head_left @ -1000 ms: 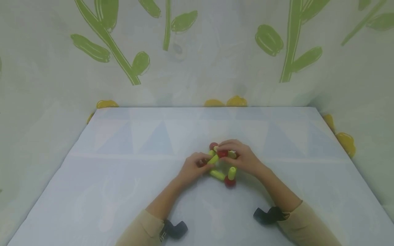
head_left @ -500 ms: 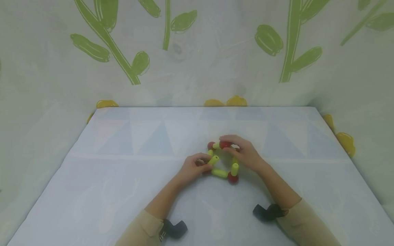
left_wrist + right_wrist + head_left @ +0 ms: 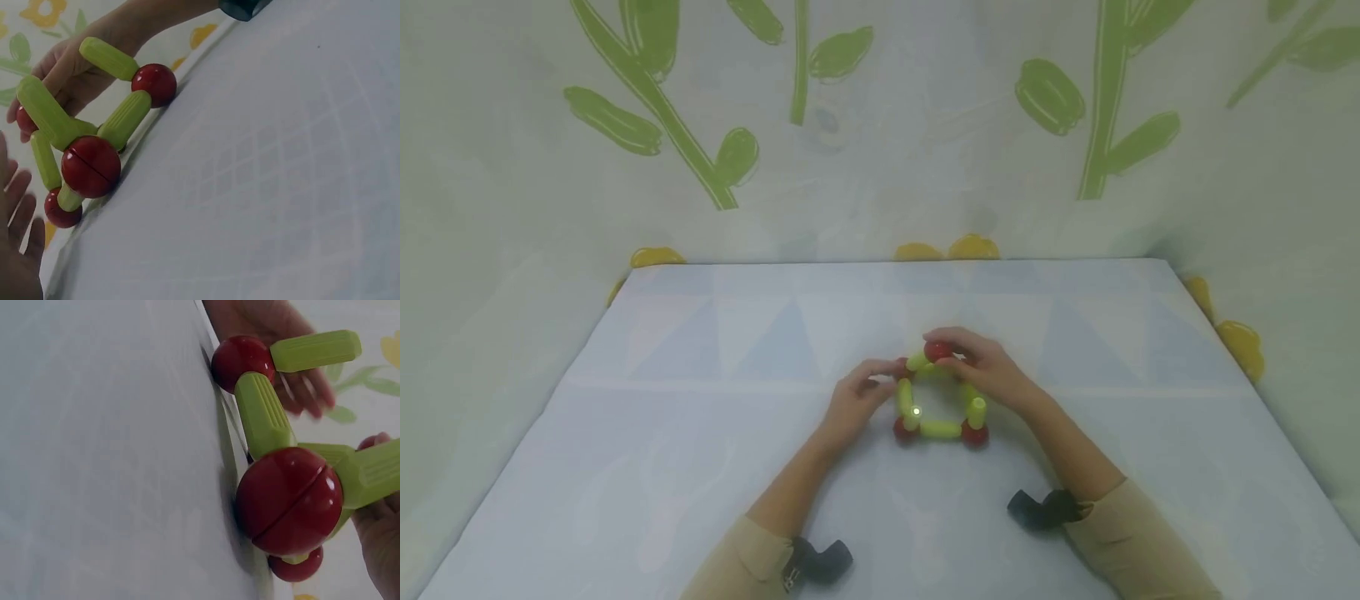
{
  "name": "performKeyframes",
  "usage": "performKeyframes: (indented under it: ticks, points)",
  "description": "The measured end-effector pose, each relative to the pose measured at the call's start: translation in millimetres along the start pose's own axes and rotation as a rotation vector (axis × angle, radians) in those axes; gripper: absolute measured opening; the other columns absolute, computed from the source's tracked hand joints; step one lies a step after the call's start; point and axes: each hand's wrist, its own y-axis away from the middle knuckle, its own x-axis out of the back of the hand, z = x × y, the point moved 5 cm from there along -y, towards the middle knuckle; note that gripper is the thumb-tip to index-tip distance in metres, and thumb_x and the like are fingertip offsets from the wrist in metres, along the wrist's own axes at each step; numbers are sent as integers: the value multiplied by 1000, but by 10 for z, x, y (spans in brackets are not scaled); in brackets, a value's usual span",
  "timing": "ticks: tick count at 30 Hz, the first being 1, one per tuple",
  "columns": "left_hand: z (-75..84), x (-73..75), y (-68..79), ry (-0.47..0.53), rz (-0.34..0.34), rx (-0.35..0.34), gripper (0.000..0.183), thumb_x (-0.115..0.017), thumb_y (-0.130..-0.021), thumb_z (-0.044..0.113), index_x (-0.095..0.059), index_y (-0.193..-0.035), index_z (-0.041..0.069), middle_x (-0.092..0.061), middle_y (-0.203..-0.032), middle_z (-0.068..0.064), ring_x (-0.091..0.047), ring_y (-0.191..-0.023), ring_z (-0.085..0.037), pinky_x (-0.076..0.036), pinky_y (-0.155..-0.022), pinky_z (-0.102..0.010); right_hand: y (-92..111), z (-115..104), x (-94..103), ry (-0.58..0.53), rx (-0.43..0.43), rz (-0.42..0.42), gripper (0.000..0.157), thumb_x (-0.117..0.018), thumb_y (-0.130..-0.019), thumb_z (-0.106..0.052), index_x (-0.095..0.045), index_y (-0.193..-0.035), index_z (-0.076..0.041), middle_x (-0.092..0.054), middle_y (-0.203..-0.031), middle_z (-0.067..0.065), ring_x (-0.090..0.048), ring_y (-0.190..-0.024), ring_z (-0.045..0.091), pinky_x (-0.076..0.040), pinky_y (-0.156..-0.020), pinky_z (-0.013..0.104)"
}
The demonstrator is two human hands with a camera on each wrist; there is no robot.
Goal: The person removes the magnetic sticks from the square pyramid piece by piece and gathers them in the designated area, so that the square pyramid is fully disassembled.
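A frame of yellow-green rods (image 3: 940, 430) and red balls (image 3: 974, 433) lies on the table, a ball at each corner. Short rods (image 3: 977, 412) stand up from its two front balls. Thumb and fingers of my right hand (image 3: 988, 367) pinch a raised red ball (image 3: 936, 350) at the back, where a slanting rod (image 3: 917, 361) meets it. My left hand (image 3: 852, 404) is at the frame's left side, fingertips right at the back-left ball (image 3: 902, 367). In the left wrist view that left hand (image 3: 19, 244) has its fingers extended, gripping nothing. The back-right corner is partly hidden behind my right hand.
The white table (image 3: 700, 467) has a pale triangle pattern and its far edge meets a wall (image 3: 880, 167) painted with green leaves and yellow flowers. Black devices (image 3: 820, 561) are strapped to both wrists, at the beige sleeves (image 3: 737, 558).
My left hand has let go of the front-left upright rod and moved back to the back-left ball. The right hand, still pinching its red ball, has shifted back and slightly left. The frame has turned squarer.
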Motion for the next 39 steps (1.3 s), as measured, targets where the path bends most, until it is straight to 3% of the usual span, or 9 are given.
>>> performKeyframes:
  ticks: [4,8,12,14,21,27,31,35,39]
  points:
    - [77,-19,-8,-87,43,-20,46,-67,-86,11,-55,-130,9,-55,-132,-6,-46,-126,-21,-35,-108,-39,-4,-67,-97,-77,76,-94,40,-62,-88,1,-55,-127,-2,-58,-129,11,-50,-124,19,-44,-101,32]
    - [128,-62,14,-124,17,-35,34,-66,-87,10,-62,-121,8,-65,-117,-6,-58,-111,-19,-46,-98,-34,4,-113,-151,-122,87,-138,41,-61,-87,3,-56,-127,-3,-58,-128,15,-50,-124,14,-43,-102,26]
    - [-27,-63,-11,-127,38,8,29,-68,-86,16,-66,-115,12,-68,-111,-1,-61,-106,-14,-47,-96,-31,10,-113,-167,-116,59,-137,41,-61,-88,3,-56,-128,-4,-58,-128,16,-50,-124,14,-44,-101,29]
    - [-33,-58,-15,-123,43,32,30,-68,-86,16,-66,-116,11,-68,-113,-5,-61,-109,-19,-46,-98,-35,11,-105,-166,-108,55,-129,40,-60,-89,1,-55,-128,-4,-57,-129,16,-50,-125,18,-44,-101,33]
    - [-155,-13,-46,-55,72,65,35,-74,-81,18,-68,-115,12,-69,-114,-4,-62,-109,-18,-47,-96,-31,25,28,57,-96,-61,50,38,-65,-88,-9,-57,-125,-10,-59,-125,6,-57,-113,16,-48,-93,22]
    - [-169,21,-70,-2,99,25,32,-74,-80,13,-68,-111,8,-69,-109,-6,-63,-106,-19,-48,-95,-28,36,20,243,-85,54,126,41,-72,-78,5,-57,-116,0,-61,-113,14,-58,-101,5,-46,-91,15]
    - [-154,36,-88,21,105,-19,32,-74,-79,7,-67,-110,4,-66,-110,-11,-60,-111,-24,-45,-99,-29,45,15,264,-15,48,174,42,-72,-76,8,-57,-114,-1,-62,-111,14,-60,-99,7,-48,-87,14]
    - [-182,64,-133,23,104,40,31,-74,-79,11,-68,-109,6,-66,-110,-8,-58,-114,-23,-44,-101,-31,66,4,247,131,48,245,44,-74,-74,6,-58,-114,-5,-64,-109,8,-62,-99,15,-47,-85,10]
    - [-206,98,-186,24,95,88,33,-74,-79,15,-67,-111,7,-66,-113,-8,-58,-115,-23,-43,-102,-34,96,-52,202,272,205,313,45,-76,-70,11,-59,-110,-2,-64,-108,10,-61,-98,22,-42,-90,8]
